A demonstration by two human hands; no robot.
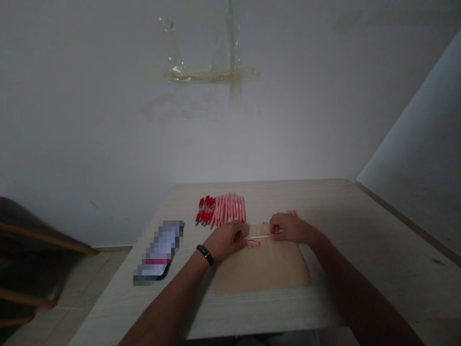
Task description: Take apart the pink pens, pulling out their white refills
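Observation:
Over a brown paper sheet [264, 269], a thin white pen refill [260, 236] stretches between my two hands. My left hand [229, 240], with a black band at the wrist, pinches its left end; a bit of pink shows at those fingertips. My right hand [288, 228] has its fingers closed on a pink pen barrel [275, 234] at the refill's other end. Just below the refill, close to my left fingers, lies a short pink pen piece [253, 243]. My fingers partly hide what they grip.
Behind my left hand lie a row of pink pens [230, 209] and several red pen parts [206, 210]. More pink pieces [292, 212] sit beyond my right hand. A phone [160, 250] rests at the left of the table [360, 226], which meets the wall.

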